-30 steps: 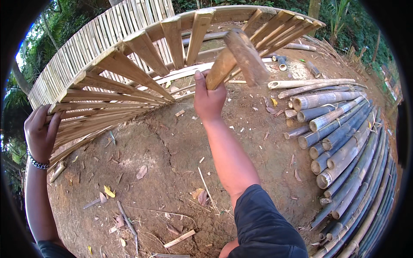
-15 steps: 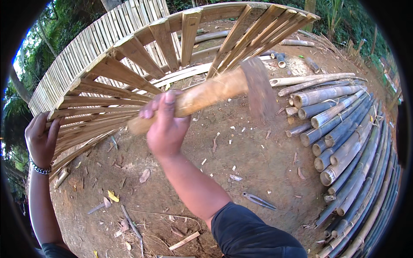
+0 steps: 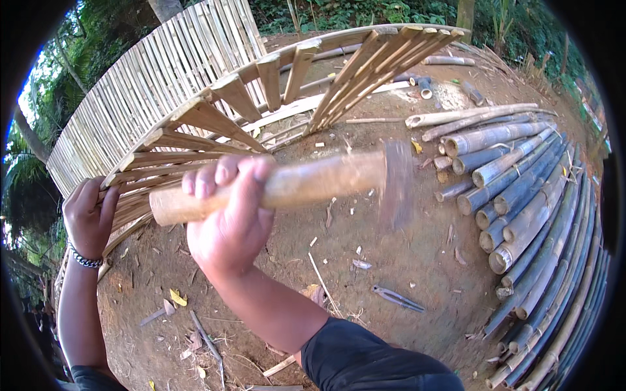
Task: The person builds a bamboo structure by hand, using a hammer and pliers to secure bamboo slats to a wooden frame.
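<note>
My right hand (image 3: 229, 215) is closed round the thick wooden handle of a hatchet (image 3: 313, 181), held up in front of me. Its rusty brown head is smeared by motion, so the edge cannot be made out. At the left, my left hand (image 3: 89, 212), with a chain bracelet at the wrist, grips the near end of a slatted wooden panel (image 3: 171, 140). Its fingers curl over the top edge; the fingertips are partly hidden. Wooden slats (image 3: 239, 98) stick out from the panel's long curved-looking rail. Between the hatchet head and the panel there is a gap.
Cut bamboo poles (image 3: 521, 195) lie piled along the right. Pliers-like pincers (image 3: 398, 298) rest on the dirt ground (image 3: 293, 260), among chips, leaves and a stick (image 3: 207, 339). Behind the panel stands a pale bamboo-strip screen (image 3: 163, 58). Short bamboo pieces (image 3: 425, 88) lie farther back.
My right hand has brought the hatchet lower and to the left, its handle now nearly level. My left hand, still holding the panel, appears farther right and slightly lower as the view shifts.
</note>
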Tool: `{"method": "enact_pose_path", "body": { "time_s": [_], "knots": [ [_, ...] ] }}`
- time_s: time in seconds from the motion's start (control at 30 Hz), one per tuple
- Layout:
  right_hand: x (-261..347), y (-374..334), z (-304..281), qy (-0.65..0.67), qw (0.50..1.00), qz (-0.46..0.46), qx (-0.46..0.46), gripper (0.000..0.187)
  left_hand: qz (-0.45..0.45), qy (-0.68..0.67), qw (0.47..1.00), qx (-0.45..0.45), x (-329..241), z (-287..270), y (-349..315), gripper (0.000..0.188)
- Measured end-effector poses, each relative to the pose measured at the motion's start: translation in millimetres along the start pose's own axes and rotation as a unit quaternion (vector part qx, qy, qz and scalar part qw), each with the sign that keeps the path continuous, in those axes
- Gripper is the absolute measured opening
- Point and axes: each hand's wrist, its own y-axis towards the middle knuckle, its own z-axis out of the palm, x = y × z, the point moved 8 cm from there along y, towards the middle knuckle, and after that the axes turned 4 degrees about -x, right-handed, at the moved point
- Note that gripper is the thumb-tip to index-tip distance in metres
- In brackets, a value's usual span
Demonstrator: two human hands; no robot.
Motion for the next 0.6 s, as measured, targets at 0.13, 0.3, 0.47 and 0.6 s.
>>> {"method": "enact_pose_path", "body": {
  "time_s": [0.13, 0.3, 0.47, 0.6],
  "knots": [
    [-7.5, 22.2, 5.5, 0.051, 0.991, 0.125, -0.021, 0.030, 0.014, 0.012, 1.000, 0.002, -10.1, -4.1, -5.1, 0.017],
    [1.6, 3.2, -4.4, 0.116, 0.978, 0.126, -0.116, 0.030, 0.007, -0.006, 1.000, 0.008, -10.7, -3.5, -12.4, 0.017],
    [-11.0, 10.3, 16.2, 0.072, 0.969, 0.233, -0.040, 0.030, 0.010, 0.006, 1.000, 0.005, -16.1, -4.0, -15.2, 0.018],
    [4.9, -15.2, -9.3, 0.131, 0.971, 0.118, -0.162, 0.031, 0.029, -0.007, 1.000, 0.005, -25.4, -9.1, -20.8, 0.014]
  ]
}}
